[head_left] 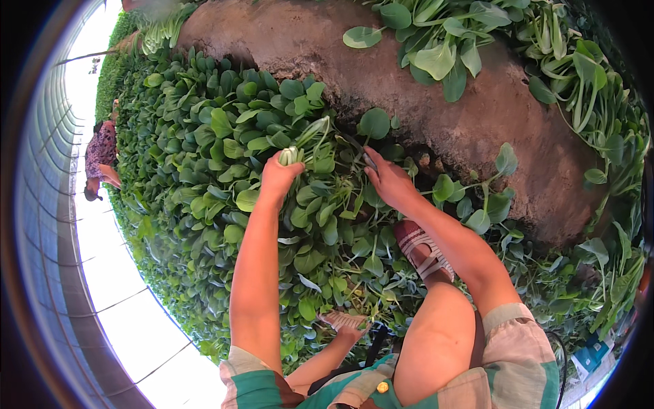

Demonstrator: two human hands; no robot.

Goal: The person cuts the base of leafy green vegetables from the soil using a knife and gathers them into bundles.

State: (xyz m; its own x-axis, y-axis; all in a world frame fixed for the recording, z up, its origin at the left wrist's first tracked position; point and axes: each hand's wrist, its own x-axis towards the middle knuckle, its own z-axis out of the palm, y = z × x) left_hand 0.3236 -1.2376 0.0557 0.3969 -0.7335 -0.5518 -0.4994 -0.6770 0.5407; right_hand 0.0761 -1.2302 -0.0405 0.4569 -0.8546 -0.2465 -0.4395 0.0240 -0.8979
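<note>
My left hand (pixel 281 176) grips a cut bunch of leafy greens, likely bok choy (pixel 290 155), with its pale stem ends turned up. More pale stems (pixel 312 131) lie just beyond it over the leaves. My right hand (pixel 391 179) is closed around the handle of a small cutting tool (pixel 370 162). Its thin blade (pixel 350 141) reaches left among the stalks, partly hidden by leaves, so its full shape cannot be told. A single round-leafed plant (pixel 374 123) stands just past the right hand. The dense growing bed (pixel 204 153) spreads to the left of both hands.
A bare soil ridge (pixel 460 133) curves beyond my hands. Harvested greens lie in a heap (pixel 444 46) on it and along its right side (pixel 587 92). My sandalled foot (pixel 421 248) rests among plants. Another person (pixel 102 153) bends at the bed's far left, near the greenhouse wall (pixel 46 168).
</note>
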